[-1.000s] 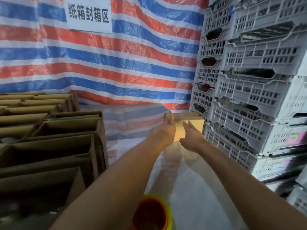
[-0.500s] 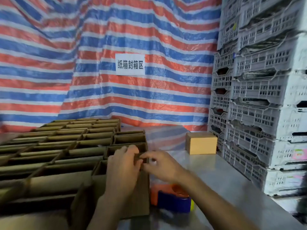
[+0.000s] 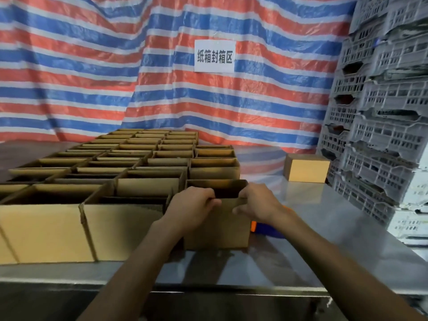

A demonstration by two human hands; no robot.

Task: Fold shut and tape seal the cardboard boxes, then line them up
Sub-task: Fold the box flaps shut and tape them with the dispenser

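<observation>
An open brown cardboard box (image 3: 216, 228) stands near the front of the steel table (image 3: 324, 218), its top flaps up. My left hand (image 3: 192, 205) grips the near flap's top edge from the left. My right hand (image 3: 257, 202) pinches the same edge from the right. One sealed box (image 3: 306, 168) sits at the back right beside the crates. An orange and blue tape dispenser (image 3: 266, 229) lies just right of the held box, mostly hidden behind my right wrist.
Several open cardboard boxes (image 3: 139, 163) fill the table's left and middle in tight rows. Stacked grey plastic crates (image 3: 382, 135) wall off the right side. A striped tarp with a white sign (image 3: 215, 56) hangs behind. The table's front edge (image 3: 208, 286) runs below my forearms.
My hands left the sealed box at the back right and came back to the nearest open box. Both now hold its near flap, and the view has pulled back and risen.
</observation>
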